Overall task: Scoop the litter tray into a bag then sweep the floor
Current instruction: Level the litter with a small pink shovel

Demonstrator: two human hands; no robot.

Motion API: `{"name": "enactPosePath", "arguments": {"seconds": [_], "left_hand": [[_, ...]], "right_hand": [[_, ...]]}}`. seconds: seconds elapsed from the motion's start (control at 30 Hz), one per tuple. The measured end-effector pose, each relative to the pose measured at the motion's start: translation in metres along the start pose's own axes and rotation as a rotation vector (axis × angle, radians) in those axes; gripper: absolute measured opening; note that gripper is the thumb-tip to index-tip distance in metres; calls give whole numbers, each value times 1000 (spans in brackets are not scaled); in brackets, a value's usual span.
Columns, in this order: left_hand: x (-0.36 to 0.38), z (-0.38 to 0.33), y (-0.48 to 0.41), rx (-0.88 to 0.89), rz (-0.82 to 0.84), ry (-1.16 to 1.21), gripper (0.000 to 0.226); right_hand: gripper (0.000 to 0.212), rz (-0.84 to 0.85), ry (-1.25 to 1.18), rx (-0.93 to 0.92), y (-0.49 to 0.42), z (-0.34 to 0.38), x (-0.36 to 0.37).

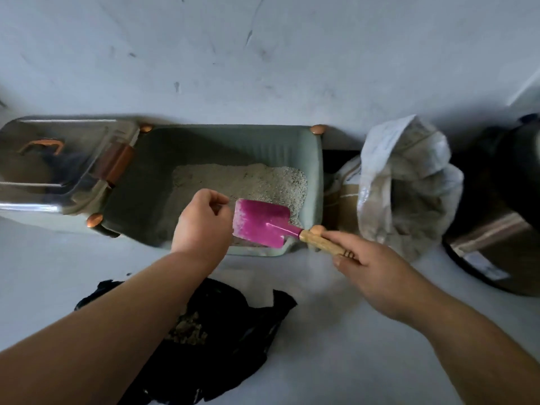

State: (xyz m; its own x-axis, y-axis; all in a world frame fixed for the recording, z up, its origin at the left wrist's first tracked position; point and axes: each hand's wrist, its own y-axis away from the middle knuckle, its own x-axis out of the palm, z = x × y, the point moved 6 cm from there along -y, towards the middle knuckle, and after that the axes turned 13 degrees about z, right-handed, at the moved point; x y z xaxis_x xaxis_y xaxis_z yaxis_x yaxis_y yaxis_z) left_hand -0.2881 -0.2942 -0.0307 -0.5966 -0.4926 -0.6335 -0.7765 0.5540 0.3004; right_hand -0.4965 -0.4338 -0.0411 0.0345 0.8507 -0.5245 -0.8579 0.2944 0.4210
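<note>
A green litter tray point(314, 182) stands against the wall, with grey litter point(248, 179) heaped in its right half. My right hand point(371, 270) grips the wooden handle of a pink scoop point(260, 222), whose blade is over the tray's front right corner and looks empty. My left hand point(204, 223) hovers just left of the blade above the tray's front edge, fingers curled, holding nothing that I can see. A black bag point(233, 325) lies open on the floor in front of the tray, partly under my left forearm, with some litter inside.
The tray's clear lid point(55, 162) is swung open to the left. A whitish sack point(406, 188) stands right of the tray, with a dark round container point(502, 206) beyond it. Pale floor point(336, 361) lies around the bag.
</note>
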Motion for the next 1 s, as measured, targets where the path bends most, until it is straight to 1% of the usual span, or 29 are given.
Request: {"name": "enactPosePath", "arguments": {"seconds": [0.13,0.33,0.43,0.53,0.63,0.77,0.8,0.87,0.93,1.0], "left_hand": [[34,-46,-1,106,44,-26,10],[83,-93,0,168,186,-93,14],[110,-111,4,160,285,-130,26],[138,-122,5,86,409,-256,45],[154,-129,3,77,452,-393,54],[162,-134,1,129,475,-466,47],[163,-134,0,141,478,-468,44],[166,-134,0,157,484,-484,45],[167,-129,-1,154,478,-509,44],[165,-124,-3,147,462,-521,37]], "right_hand": [[37,-119,-115,90,41,-28,-26],[36,-266,-521,70,88,-74,-52],[35,-366,-760,28,110,-89,-60],[31,-458,-820,90,125,-104,-66],[29,-481,-818,186,126,-121,-66],[21,-428,-711,310,108,-134,-61],[19,-414,-657,341,99,-135,-62],[26,-387,-519,393,77,-133,-66],[31,-382,-341,432,49,-128,-75],[31,-353,-149,475,20,-122,-84]]}}
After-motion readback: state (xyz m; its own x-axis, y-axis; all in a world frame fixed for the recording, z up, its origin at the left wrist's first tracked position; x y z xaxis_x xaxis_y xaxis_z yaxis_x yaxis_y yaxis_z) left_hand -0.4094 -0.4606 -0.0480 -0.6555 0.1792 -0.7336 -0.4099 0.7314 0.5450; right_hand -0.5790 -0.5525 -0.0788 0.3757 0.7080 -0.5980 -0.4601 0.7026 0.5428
